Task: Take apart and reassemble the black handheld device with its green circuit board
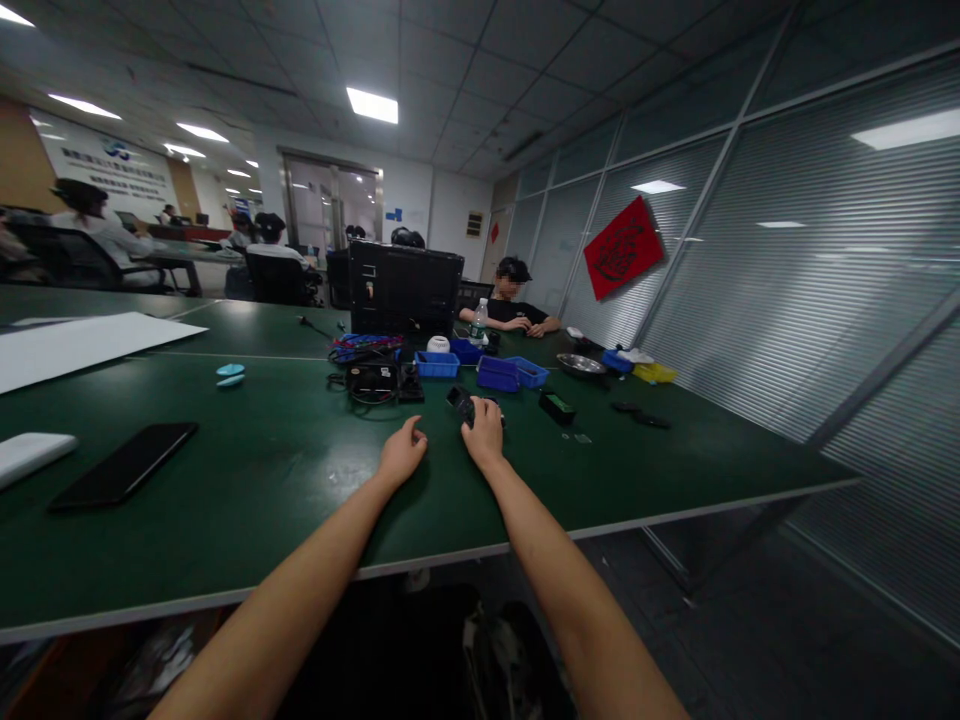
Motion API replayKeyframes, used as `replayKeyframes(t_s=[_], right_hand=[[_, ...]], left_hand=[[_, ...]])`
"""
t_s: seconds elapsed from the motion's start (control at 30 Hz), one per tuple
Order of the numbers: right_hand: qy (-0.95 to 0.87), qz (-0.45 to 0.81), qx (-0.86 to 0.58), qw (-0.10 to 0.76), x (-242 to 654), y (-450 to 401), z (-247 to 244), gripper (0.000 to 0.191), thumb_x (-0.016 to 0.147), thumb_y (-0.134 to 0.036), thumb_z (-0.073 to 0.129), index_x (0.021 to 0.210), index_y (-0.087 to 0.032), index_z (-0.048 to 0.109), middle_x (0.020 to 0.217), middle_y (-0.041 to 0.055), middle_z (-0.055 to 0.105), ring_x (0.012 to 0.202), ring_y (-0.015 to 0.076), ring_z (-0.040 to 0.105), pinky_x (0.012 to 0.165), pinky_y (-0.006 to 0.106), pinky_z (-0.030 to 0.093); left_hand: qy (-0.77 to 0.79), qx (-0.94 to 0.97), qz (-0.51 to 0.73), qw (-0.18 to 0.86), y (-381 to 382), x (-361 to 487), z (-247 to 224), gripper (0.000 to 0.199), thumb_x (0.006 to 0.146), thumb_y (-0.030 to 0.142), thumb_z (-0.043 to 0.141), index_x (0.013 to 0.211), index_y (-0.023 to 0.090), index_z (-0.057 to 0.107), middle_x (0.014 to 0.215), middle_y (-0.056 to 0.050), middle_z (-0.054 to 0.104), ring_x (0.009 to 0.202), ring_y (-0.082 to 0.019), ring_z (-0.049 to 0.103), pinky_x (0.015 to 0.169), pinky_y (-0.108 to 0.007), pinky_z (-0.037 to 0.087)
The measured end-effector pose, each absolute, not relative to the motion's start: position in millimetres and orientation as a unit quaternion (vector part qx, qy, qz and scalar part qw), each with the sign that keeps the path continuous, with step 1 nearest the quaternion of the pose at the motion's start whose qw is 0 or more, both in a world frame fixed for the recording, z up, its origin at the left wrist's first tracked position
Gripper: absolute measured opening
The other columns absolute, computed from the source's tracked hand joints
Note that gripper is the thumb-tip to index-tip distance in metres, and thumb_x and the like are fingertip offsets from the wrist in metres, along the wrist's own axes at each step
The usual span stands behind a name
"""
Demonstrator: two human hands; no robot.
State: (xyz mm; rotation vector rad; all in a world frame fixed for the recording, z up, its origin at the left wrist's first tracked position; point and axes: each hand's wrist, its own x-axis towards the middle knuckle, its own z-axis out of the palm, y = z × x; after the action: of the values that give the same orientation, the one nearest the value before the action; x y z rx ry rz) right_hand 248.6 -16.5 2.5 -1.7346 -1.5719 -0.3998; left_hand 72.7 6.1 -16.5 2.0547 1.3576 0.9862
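My right hand [486,432] is closed around a small black device [459,401] low over the green table [315,520]. The device's dark, screen-like end sticks out to the left of my fingers; the rest is hidden under the hand. My left hand [403,452] rests on the table just to the left, loosely bent, with thumb and finger a little apart and nothing visible in it. Beyond the hands stand blue bins [436,366]. A black box with a green top [556,406] lies to the right of my right hand.
A monitor [406,290], a tangle of cables [367,347] and a water bottle [480,316] stand farther back. A phone [126,466] and white paper [82,345] lie left. A metal dish [580,364] and yellow tray [655,372] are right. Another person [513,300] sits across.
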Motion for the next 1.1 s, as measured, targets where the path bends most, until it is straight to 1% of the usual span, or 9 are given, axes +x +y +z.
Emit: replayKeyframes(t_s=[0.13, 0.27, 0.4, 0.5, 0.7, 0.83, 0.93, 1.03, 1.1], right_hand=[[-0.672, -0.179, -0.670, 0.258, 240, -23, 5, 0.048, 0.071, -0.011, 0.054, 0.117, -0.023, 0.049, 0.123, 0.0127, 0.039, 0.110, 0.0266, 0.037, 0.089, 0.040, 0.034], [-0.752, -0.183, -0.606, 0.183, 225, -28, 11, 0.046, 0.078, -0.014, 0.050, 0.121, -0.028, 0.047, 0.124, 0.0122, 0.041, 0.107, 0.0267, 0.038, 0.084, 0.041, 0.036], [-0.814, -0.184, -0.527, 0.163, 215, -36, 19, 0.049, 0.077, -0.023, 0.055, 0.124, -0.030, 0.044, 0.128, 0.0101, 0.039, 0.108, 0.0268, 0.037, 0.085, 0.041, 0.035], [-0.830, -0.185, -0.499, 0.166, 213, -40, 22, 0.048, 0.076, -0.021, 0.056, 0.122, -0.030, 0.046, 0.128, 0.0085, 0.039, 0.109, 0.0255, 0.036, 0.085, 0.039, 0.034], [-0.871, -0.185, -0.428, 0.156, 207, -42, 20, 0.038, 0.074, -0.018, 0.052, 0.113, -0.019, 0.054, 0.124, 0.0102, 0.044, 0.111, 0.0255, 0.036, 0.086, 0.038, 0.034], [-0.867, -0.180, -0.419, 0.202, 204, -41, 19, 0.036, 0.079, -0.020, 0.046, 0.115, -0.020, 0.052, 0.123, 0.0097, 0.046, 0.110, 0.0236, 0.038, 0.087, 0.038, 0.033], [-0.801, -0.170, -0.501, 0.280, 215, -35, 19, 0.035, 0.081, -0.018, 0.043, 0.114, -0.020, 0.054, 0.117, 0.0100, 0.049, 0.107, 0.0225, 0.041, 0.088, 0.036, 0.032], [-0.670, -0.158, -0.630, 0.360, 240, -30, 21, 0.033, 0.083, -0.018, 0.037, 0.110, -0.018, 0.056, 0.109, 0.0097, 0.051, 0.102, 0.0209, 0.043, 0.090, 0.033, 0.032], [-0.571, -0.155, -0.708, 0.385, 261, -27, 21, 0.032, 0.084, -0.021, 0.036, 0.110, -0.016, 0.055, 0.108, 0.0103, 0.050, 0.102, 0.0209, 0.043, 0.090, 0.031, 0.032]], left_hand=[[0.499, 0.751, 0.357, 0.244, 6, 73, -17, 0.051, 0.075, 0.023, 0.048, 0.125, 0.018, 0.040, 0.091, -0.002, 0.065, 0.076, -0.014, 0.058, 0.072, -0.024, 0.042], [0.498, 0.750, 0.361, 0.242, 6, 73, -17, 0.050, 0.075, 0.022, 0.047, 0.124, 0.018, 0.041, 0.090, -0.002, 0.065, 0.076, -0.015, 0.059, 0.073, -0.025, 0.043], [0.510, 0.740, 0.370, 0.232, 7, 74, -16, 0.047, 0.076, 0.020, 0.046, 0.123, 0.017, 0.044, 0.093, -0.004, 0.065, 0.081, -0.016, 0.060, 0.077, -0.026, 0.044], [0.518, 0.737, 0.380, 0.211, 6, 74, -14, 0.044, 0.077, 0.019, 0.044, 0.121, 0.015, 0.046, 0.101, -0.008, 0.063, 0.091, -0.017, 0.059, 0.082, -0.028, 0.044], [0.480, 0.780, 0.355, 0.189, 6, 74, -15, 0.041, 0.075, 0.013, 0.041, 0.113, 0.018, 0.054, 0.113, -0.006, 0.060, 0.102, -0.018, 0.054, 0.089, -0.030, 0.041], [0.494, 0.770, 0.369, 0.163, 9, 73, -19, 0.039, 0.075, 0.011, 0.039, 0.111, 0.016, 0.055, 0.111, -0.008, 0.059, 0.105, -0.019, 0.052, 0.092, -0.032, 0.039], [0.521, 0.745, 0.389, 0.152, 11, 72, -19, 0.043, 0.073, 0.009, 0.041, 0.114, 0.015, 0.053, 0.110, -0.011, 0.057, 0.101, -0.019, 0.052, 0.092, -0.032, 0.039], [0.513, 0.740, 0.401, 0.167, 9, 72, -18, 0.042, 0.079, 0.019, 0.043, 0.120, 0.017, 0.049, 0.111, -0.010, 0.053, 0.091, -0.016, 0.056, 0.089, -0.031, 0.041], [0.494, 0.754, 0.397, 0.173, 6, 73, -16, 0.044, 0.081, 0.031, 0.045, 0.124, 0.022, 0.046, 0.115, -0.008, 0.050, 0.093, -0.015, 0.055, 0.090, -0.031, 0.041]])
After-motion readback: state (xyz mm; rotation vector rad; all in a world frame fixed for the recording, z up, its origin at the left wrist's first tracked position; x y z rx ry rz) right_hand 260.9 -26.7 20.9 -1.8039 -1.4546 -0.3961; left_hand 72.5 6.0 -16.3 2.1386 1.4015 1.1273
